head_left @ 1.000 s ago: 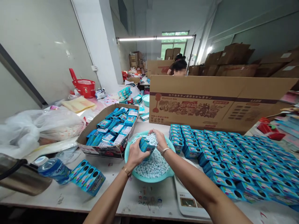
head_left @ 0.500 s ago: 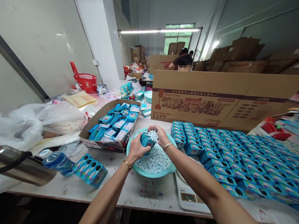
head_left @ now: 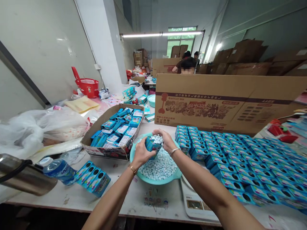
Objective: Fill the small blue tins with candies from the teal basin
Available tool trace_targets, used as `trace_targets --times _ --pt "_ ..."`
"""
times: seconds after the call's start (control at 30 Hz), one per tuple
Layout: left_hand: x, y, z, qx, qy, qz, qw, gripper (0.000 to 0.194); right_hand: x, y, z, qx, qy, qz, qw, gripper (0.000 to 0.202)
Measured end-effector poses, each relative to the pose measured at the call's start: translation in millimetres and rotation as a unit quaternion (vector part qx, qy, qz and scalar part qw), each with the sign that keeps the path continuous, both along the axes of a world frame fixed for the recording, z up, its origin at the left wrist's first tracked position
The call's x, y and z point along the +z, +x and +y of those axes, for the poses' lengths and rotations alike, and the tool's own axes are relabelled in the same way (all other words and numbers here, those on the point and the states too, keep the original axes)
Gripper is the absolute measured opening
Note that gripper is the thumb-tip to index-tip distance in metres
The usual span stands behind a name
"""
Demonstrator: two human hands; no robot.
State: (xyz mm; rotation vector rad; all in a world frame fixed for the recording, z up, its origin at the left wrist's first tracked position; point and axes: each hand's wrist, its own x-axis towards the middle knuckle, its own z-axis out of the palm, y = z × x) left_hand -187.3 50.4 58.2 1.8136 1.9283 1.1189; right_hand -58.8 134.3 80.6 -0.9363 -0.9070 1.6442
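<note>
My left hand (head_left: 141, 152) is closed around a small blue cardboard box (head_left: 152, 145), which it holds tilted over a turquoise bowl (head_left: 157, 181). The bowl is heaped with small pale candies (head_left: 159, 168). My right hand (head_left: 168, 141) is cupped at the box's far right side, and a handful of white candies (head_left: 157, 139) lies between its palm and the box's top. Part of the box is hidden behind my left fingers, and the right fingertips curl over the far side of the candies.
An open carton (head_left: 105, 154) of blue boxes stands left of the bowl. Packed rows of blue boxes (head_left: 232, 159) fill the right side, beside a white scale (head_left: 195, 212). Nearer left are four-hole blue boxes (head_left: 93, 177), a water bottle (head_left: 59, 170) and a steel flask (head_left: 28, 175). A large carton (head_left: 203, 105) forms a barrier; people are behind.
The box in my left hand has turned and shifted slightly toward my right palm. The cupped candies now sit right against its top. The whole view has tilted a little.
</note>
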Motion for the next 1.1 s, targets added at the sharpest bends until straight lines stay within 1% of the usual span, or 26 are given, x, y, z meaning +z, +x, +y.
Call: trace_targets --times 0.13,0.27,0.4,0.47,0.53,0.6,0.63,0.7,0.8,0.87,0.93,1.03,1.1 --pt "-1.4 2.0 0.6 0.003 0.008 -0.006 1.000 0.074 -2.9 1.2 -0.2 -0.020 0.009 0.009 1.000 0.018" --pt "-0.5 4.9 0.8 -0.013 0.022 0.009 1.000 0.072 -3.9 0.6 -1.1 -0.039 0.017 0.008 0.999 0.018" --pt "3.4 6.8 0.3 -0.015 0.014 0.019 1.000 0.069 -4.0 -1.0 -6.0 -0.052 0.068 -0.009 0.996 0.027" --pt "6.3 6.8 -0.8 -0.016 0.012 0.017 1.000 0.067 -3.8 -1.0 -9.4 -0.044 0.090 -0.022 0.995 0.031" --pt "8.7 5.8 -2.2 -0.020 0.010 0.010 1.000 0.066 -3.0 -0.2 -12.1 -0.016 0.106 -0.033 0.994 0.034" --pt "9.6 4.4 -3.4 -0.017 0.009 -0.004 1.000 0.065 -1.8 1.0 -13.5 0.017 0.103 -0.031 0.994 0.038" --pt "9.0 3.7 -3.8 -0.013 0.013 -0.018 1.000 0.065 -1.2 1.5 -13.7 0.026 0.088 -0.022 0.996 0.040" --pt "5.6 2.5 -4.4 -0.006 0.027 -0.049 0.998 0.066 -0.5 2.0 -13.5 0.019 0.066 -0.005 0.998 0.042" --pt "-3.5 2.1 -5.5 -0.014 0.036 -0.083 0.996 0.072 -1.1 2.3 -13.3 0.008 0.063 -0.015 0.998 0.044" --pt "-9.2 2.6 -6.9 -0.014 0.038 -0.103 0.994 0.073 -1.6 3.1 -13.5 0.009 0.039 -0.013 0.999 0.046" --pt "-12.6 3.5 -8.4 -0.016 0.041 -0.120 0.992 0.072 -1.6 3.8 -14.2 -0.006 0.019 -0.013 1.000 0.047" --pt "-13.1 5.4 -9.7 -0.032 0.042 -0.138 0.989 0.071 -1.0 2.9 -16.3 0.002 0.055 -0.039 0.998 0.046" --pt "-11.9 6.7 -9.7 -0.038 0.045 -0.152 0.987 0.071 -0.6 0.8 -17.8 0.009 0.064 -0.039 0.997 0.045"
